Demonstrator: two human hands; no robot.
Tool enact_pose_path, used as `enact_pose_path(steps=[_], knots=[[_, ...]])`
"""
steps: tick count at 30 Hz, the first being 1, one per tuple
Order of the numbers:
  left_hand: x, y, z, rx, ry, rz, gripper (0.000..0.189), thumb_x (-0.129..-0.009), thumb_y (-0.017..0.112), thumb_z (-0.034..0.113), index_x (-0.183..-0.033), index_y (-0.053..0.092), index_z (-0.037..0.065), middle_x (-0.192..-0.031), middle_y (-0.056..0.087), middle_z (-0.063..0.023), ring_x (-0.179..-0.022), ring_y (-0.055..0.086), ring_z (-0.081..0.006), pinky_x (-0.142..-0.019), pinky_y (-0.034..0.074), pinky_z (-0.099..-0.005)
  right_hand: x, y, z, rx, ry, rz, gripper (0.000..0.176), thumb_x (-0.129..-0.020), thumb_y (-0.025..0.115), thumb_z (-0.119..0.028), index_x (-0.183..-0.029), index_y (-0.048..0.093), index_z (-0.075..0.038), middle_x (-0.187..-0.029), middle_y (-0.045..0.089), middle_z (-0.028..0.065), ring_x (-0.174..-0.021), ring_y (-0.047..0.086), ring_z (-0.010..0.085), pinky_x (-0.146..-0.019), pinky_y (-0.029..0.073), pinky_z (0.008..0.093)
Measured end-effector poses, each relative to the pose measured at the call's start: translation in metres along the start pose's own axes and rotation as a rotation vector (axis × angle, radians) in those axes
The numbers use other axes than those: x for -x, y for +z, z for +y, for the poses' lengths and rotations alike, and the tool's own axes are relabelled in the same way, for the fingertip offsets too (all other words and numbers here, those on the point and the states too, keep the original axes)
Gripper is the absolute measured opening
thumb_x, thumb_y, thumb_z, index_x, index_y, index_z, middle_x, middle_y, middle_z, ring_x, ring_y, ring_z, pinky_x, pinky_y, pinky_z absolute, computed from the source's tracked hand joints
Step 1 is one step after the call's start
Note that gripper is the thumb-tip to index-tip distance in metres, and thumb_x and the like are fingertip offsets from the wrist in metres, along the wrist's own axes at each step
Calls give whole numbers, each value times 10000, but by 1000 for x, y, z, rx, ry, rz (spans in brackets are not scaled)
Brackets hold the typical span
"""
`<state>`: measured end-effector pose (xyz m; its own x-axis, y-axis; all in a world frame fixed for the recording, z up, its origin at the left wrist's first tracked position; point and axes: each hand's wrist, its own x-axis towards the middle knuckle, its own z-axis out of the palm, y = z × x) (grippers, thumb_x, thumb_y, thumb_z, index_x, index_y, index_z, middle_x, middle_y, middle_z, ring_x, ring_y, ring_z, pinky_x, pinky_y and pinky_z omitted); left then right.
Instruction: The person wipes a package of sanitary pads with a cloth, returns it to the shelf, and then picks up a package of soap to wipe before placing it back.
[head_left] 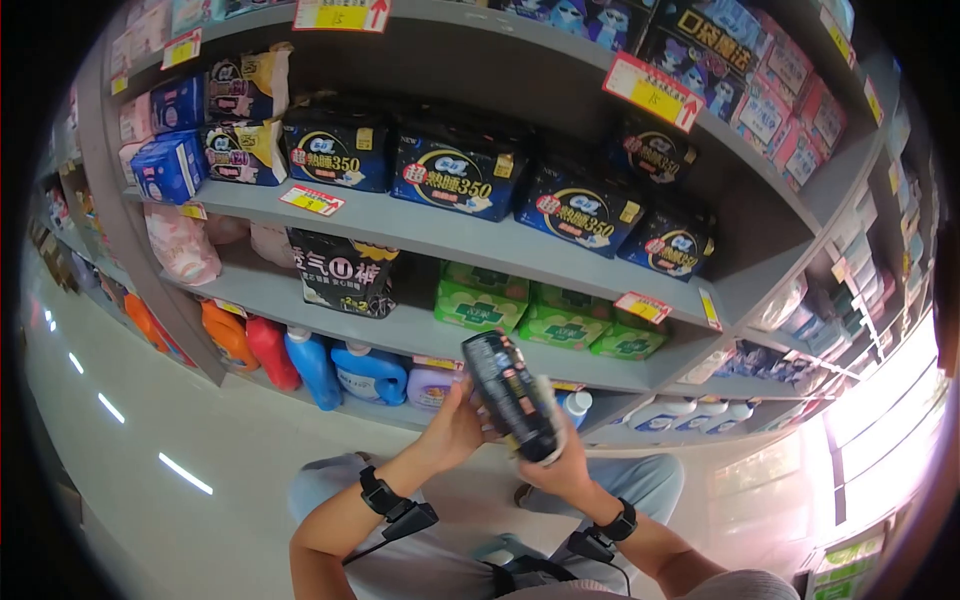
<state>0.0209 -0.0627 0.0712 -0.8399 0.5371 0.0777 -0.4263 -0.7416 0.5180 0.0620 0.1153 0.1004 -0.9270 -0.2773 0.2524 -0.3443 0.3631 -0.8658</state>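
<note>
A black soft pack (508, 395) with small light print along its narrow side is held tilted in front of the lower shelves. My right hand (562, 465) grips its lower right end, fingers wrapped round it. My left hand (452, 432) is closed at the pack's left edge, with some fingers hidden behind it. Beyond the pack, green packs (482, 297) stand on the lower shelf, and to their left is a black pack with large white characters (342, 275).
Dark blue sanitary pad packs (455, 175) line the middle shelf (440, 215). Detergent bottles (365, 375) stand on the bottom shelf. Price tags (652, 92) hang from the shelf edges. My bent knees (640, 485) are just below the hands. More shelving runs along the right.
</note>
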Motion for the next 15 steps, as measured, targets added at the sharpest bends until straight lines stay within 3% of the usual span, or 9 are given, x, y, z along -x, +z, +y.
enact_pose_path(steps=[1, 2, 3, 4, 5, 8, 11, 13, 15], knots=[[-2, 0, 0, -14, 12, 14, 756, -793, 487, 559, -1381, 165, 209, -1297, 389, -74, -1205, 374, -261, -965, 345, -416, -8, 4, -6, -146, -113, 163, 765, -658, 622, -27, -1322, 246, 16, -1283, 392, 124, -1105, 464, 212, -926, 366, 302], [-3, -2, -1, -28, 21, 29, 785, -806, 555, 476, -1396, 100, 230, -1323, 350, -89, -1222, 347, -269, -954, 349, -408, -8, 1, -19, -435, -60, 234, 661, -693, 608, -34, -1276, 304, 28, -1209, 457, 121, -992, 519, 168, -838, 428, 287], [-5, -5, -2, -28, 29, 26, 785, -806, 555, 476, -1396, 100, 230, -1323, 350, -89, -1222, 347, -269, -954, 349, -408, -7, -7, -3, -302, -25, 254, 611, -707, 601, -34, -1249, 326, 27, -1151, 493, 114, -941, 534, 155, -794, 448, 287], [-6, -10, -5, -307, 145, 41, 821, -802, 598, 363, -1399, 52, 222, -1350, 291, -112, -1239, 311, -267, -958, 341, -402, -6, -18, 9, -170, 9, 273, 562, -720, 594, -34, -1222, 348, 26, -1093, 529, 107, -890, 549, 143, -751, 467, 287], [-7, -13, -7, -585, 262, 58, 878, -799, 642, 250, -1401, 4, 215, -1377, 231, -135, -1256, 276, -266, -962, 333, -397, -3, -25, 16, -166, 1, 269, 562, -720, 594, -34, -1222, 348, 26, -1093, 529, 107, -890, 549, 143, -751, 467, 287], [-11, -17, -7, -727, 368, 142, 938, -751, 687, 131, -1395, 6, 127, -1371, 182, -181, -1270, 231, -263, -951, 340, -393, -6, -38, 13, -263, 169, 246, 498, -735, 593, -43, -1177, 373, 25, -1003, 562, 85, -850, 562, 140, -712, 478, 279], [-13, -27, -10, -630, 376, 157, 908, -729, 708, 123, -1377, 75, 59, -1297, 313, -139, -1196, 345, -206, -943, 353, -337, -4, -41, -5, -200, 339, 65, 428, -740, 575, -71, -1140, 448, 11, -987, 564, 68, -870, 539, 137, -764, 447, 276], [-10, -18, -4, -537, 338, 146, 849, -722, 712, 108, -1345, 142, 19, -1210, 412, -87, -1094, 443, -142, -930, 368, -305, -4, -36, -9, -208, 308, 64, 417, -750, 583, -82, -1136, 453, 11, -980, 567, 66, -866, 539, 135, -762, 448, 276], [-10, -29, -2, -608, 308, 159, 835, -728, 703, 95, -1343, 144, 18, -1212, 409, -89, -1094, 443, -146, -925, 377, -307, -7, -39, -12, -155, 312, 12, 449, -791, 612, -138, -1162, 404, 8, -954, 577, 79, -847, 564, 143, -741, 467, 279]])
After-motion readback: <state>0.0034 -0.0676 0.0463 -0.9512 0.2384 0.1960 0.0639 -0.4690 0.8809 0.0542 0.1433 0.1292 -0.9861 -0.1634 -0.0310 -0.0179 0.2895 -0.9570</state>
